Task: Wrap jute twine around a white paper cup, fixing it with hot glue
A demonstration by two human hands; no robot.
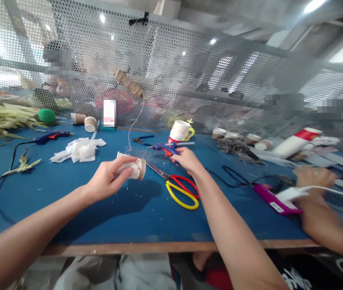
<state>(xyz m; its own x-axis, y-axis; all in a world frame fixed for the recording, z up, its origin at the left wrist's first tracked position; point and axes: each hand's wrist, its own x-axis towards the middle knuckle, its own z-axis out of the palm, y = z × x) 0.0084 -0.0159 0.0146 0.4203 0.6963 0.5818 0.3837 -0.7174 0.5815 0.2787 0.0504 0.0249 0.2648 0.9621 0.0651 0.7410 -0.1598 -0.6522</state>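
My left hand (106, 177) is closed around a small white paper cup (135, 169) tipped on its side, with twine (135, 121) running up from it. The fingers of my right hand (186, 159) wrap the handle of a blue hot glue gun (163, 148) with an orange trigger, its nozzle pointing left. Between my hands, scissors (183, 193) with one red and one yellow handle lie on the blue table (113, 217). Behind the glue gun stands a stack of white cups (179, 131). Pliers (142, 140) with blue handles lie just beyond.
The twine spool (129, 83) hangs on a perforated metal screen (171, 48). On the left are corn husks (5, 117), a second glue gun (52, 137) and a white plastic bag (80, 150). A purple power strip (275, 200) lies at right, beside another person's hand (314, 177).
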